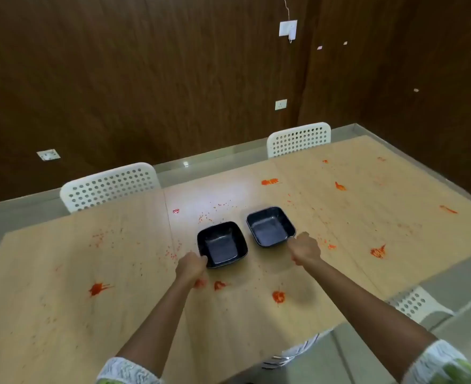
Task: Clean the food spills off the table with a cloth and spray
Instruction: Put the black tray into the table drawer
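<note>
While red food spills [99, 288] dot the pale wooden tabletop [62, 314] from edge to edge, two white perforated chairs [109, 185] stand at its far side. Two black square bowls [222, 244] sit mid-table (side by side, apart). The left hand [191, 268] pinches the nearer bowl's corner; the right hand [305, 249] pinches the other's.

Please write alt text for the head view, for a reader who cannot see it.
A left hand and a right hand each grip a black bowl on a wooden table spattered with red food spills.
</note>
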